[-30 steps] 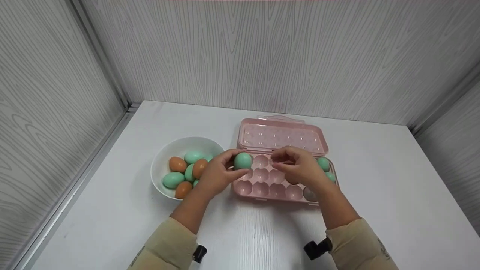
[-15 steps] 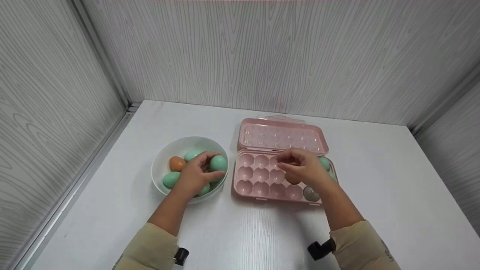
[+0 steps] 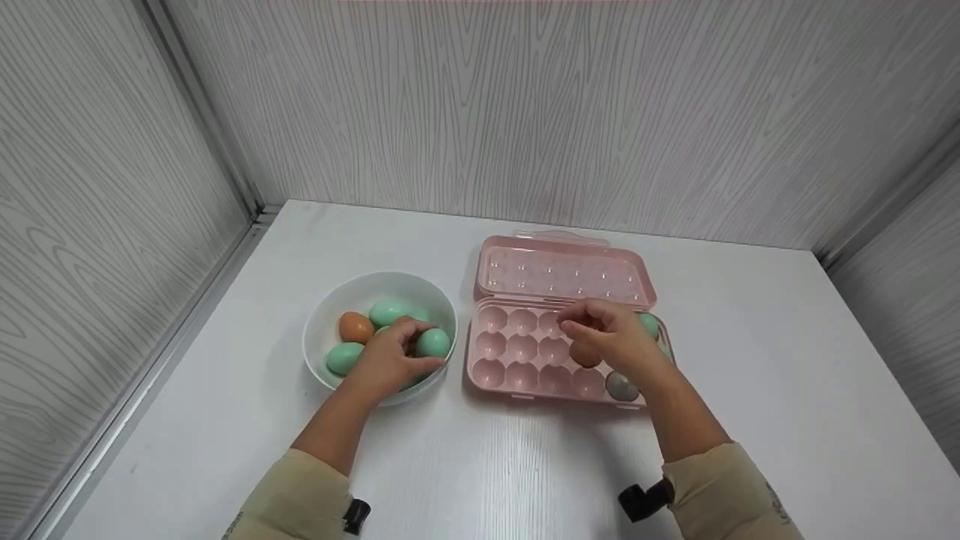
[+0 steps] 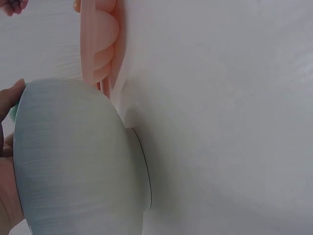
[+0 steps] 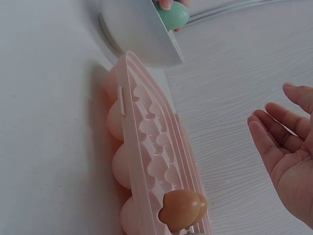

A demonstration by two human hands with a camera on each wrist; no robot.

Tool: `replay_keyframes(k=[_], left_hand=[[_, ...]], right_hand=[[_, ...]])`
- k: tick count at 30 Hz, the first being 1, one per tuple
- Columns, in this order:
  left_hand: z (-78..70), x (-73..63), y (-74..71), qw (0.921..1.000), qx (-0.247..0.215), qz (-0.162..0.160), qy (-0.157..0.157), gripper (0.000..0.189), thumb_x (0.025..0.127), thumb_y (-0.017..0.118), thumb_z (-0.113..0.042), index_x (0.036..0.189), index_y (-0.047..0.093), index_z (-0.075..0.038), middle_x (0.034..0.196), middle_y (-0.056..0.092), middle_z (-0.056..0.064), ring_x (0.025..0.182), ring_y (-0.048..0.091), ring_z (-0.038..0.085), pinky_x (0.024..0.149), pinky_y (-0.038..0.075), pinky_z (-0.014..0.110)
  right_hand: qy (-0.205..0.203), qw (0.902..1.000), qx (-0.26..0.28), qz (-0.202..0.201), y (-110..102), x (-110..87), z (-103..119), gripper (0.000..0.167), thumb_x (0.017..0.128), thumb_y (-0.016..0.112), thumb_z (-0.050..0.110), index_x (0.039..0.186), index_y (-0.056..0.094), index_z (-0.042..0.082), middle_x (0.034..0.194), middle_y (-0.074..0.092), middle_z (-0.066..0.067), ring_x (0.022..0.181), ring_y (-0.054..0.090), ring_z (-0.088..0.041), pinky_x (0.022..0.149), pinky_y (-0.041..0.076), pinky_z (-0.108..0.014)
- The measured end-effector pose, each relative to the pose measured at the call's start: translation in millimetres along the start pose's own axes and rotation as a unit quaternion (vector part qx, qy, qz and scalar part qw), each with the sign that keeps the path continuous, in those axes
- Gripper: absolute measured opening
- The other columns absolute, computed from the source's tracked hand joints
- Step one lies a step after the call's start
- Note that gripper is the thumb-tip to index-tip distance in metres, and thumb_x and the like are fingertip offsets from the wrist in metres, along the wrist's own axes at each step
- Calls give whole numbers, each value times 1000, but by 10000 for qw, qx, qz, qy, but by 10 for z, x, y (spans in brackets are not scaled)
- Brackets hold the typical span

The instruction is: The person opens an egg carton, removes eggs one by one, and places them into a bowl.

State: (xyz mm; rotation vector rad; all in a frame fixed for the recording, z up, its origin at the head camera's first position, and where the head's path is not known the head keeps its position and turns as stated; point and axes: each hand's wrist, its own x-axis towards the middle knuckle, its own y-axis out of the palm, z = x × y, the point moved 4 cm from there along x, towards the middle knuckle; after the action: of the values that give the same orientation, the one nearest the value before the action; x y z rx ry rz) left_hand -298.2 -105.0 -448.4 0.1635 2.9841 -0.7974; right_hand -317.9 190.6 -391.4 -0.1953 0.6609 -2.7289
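In my left hand (image 3: 390, 356) is a green egg (image 3: 433, 343), pinched between thumb and fingers at the right side of the white bowl (image 3: 319, 307). The right wrist view shows the same egg (image 5: 176, 17) at the bowl's rim. More green eggs (image 3: 344, 358) and an orange-brown egg (image 3: 355, 327) lie in the bowl; my hand hides others. My right hand (image 3: 611, 334) hovers over the pink egg tray (image 3: 523, 361), its loosely bent fingers holding nothing. Below it sits a brown egg (image 3: 585, 355), with a greyish egg (image 3: 622, 386) in the front row.
The tray's pink lid (image 3: 566, 270) lies folded back behind it. Green eggs (image 3: 649, 325) fill wells at its right end. Bowl and tray stand side by side on the white table (image 3: 480, 457), with wood-grain panels (image 3: 525, 112) at the back and sides.
My left hand has moved left, from over the tray to the bowl, with a green egg in its fingers, then slightly lower. The right hand has shifted slightly right.
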Motion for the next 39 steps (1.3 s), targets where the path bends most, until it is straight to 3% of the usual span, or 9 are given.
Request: replay_keyframes(k=[7, 15, 24, 28, 32, 39], left_hand=[[37, 16, 15, 9997, 197, 44, -149, 49, 72, 78, -27, 116, 59, -19, 116, 53, -3, 110, 50, 17, 98, 40, 37], [9, -1, 1, 9991, 252, 126, -307, 50, 73, 77, -27, 119, 58, -19, 122, 54, -1, 114, 49, 18, 100, 39, 39], [-10, -34, -39, 9995, 129, 278, -83, 52, 76, 75, -22, 124, 57, -16, 129, 51, 3, 119, 47, 18, 101, 38, 36], [-4, -42, -46, 9995, 126, 296, 37, 51, 76, 74, -19, 124, 57, -14, 128, 53, 5, 117, 49, 19, 99, 40, 36], [-4, -46, -40, 9988, 420, 246, 74, 51, 76, 74, -19, 124, 57, -13, 127, 54, 5, 117, 49, 19, 99, 40, 37], [8, -45, -43, 9973, 690, 220, 80, 50, 78, 73, -20, 125, 57, -13, 127, 54, 5, 118, 48, 19, 99, 40, 37]], right_hand=[[-44, 10000, -49, 5, 1, -13, -33, 24, 85, 65, 31, 101, 66, 12, 92, 63, -5, 80, 55, -21, 69, 48, -31], [-91, 9999, 102, 3, 11, -20, -67, 27, 86, 64, 27, 104, 65, 7, 95, 63, -9, 81, 56, -21, 70, 50, -33], [37, 9997, 240, -29, 26, -38, -101, 26, 86, 64, 26, 103, 65, 6, 93, 62, -7, 82, 57, -26, 74, 50, -46], [54, 9996, 279, -38, 38, -37, -116, 24, 85, 65, 25, 102, 65, 7, 92, 63, -7, 81, 56, -27, 72, 51, -43], [49, 9995, 307, -27, 47, -38, -132, 22, 86, 65, 25, 101, 66, 10, 91, 62, -9, 79, 55, -27, 69, 51, -39], [107, 9990, 431, -16, 51, -48, -135, 29, 85, 65, 26, 103, 64, 3, 89, 62, -11, 80, 54, -35, 66, 51, -37]])
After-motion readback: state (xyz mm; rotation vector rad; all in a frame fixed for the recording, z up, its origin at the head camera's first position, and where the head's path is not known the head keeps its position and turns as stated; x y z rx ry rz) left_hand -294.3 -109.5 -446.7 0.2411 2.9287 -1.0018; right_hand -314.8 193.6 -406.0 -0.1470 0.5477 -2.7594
